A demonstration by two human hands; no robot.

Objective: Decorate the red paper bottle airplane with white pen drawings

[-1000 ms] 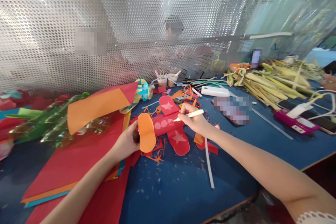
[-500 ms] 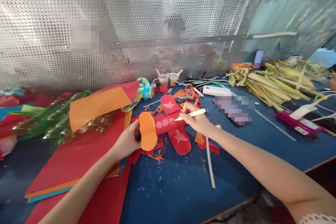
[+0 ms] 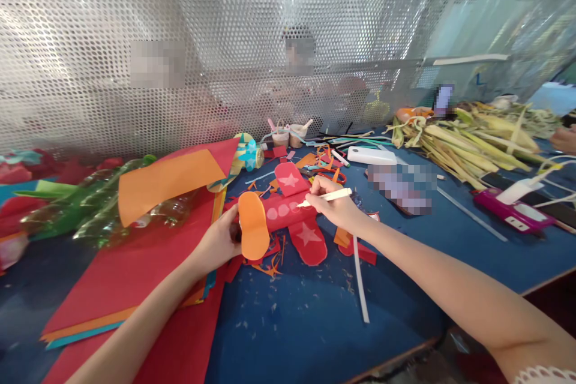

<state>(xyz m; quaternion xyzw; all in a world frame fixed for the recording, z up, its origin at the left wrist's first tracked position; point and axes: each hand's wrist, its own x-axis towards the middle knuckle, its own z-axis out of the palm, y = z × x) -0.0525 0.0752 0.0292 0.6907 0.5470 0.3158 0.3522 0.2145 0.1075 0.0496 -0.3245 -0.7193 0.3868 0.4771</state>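
Observation:
A red paper airplane model [image 3: 294, 219] with a rolled body, star-marked wings and an orange tailpiece [image 3: 254, 226] lies over the blue table. My left hand [image 3: 224, 234] is closed around its tail end, the fingers partly hidden behind the orange piece. In my right hand [image 3: 332, 201] is a white marker [image 3: 335, 195], pinched with its tip on the red body. Pale round spots run in a row along the body, left of the tip. Under the model lie orange and red paper scraps [image 3: 269, 266].
Stacked coloured paper sheets [image 3: 117, 276] lie on the left, near clear plastic bottles [image 3: 108, 204]. A phone [image 3: 399, 189], a white power bank-like object [image 3: 371, 155], a pink power strip [image 3: 515, 210] and dried corn husks [image 3: 472, 138] are on the right. A perforated metal screen [image 3: 252, 42] stands behind.
The marker tip has shifted slightly to the left on the red body. My left hand and the model stay almost still.

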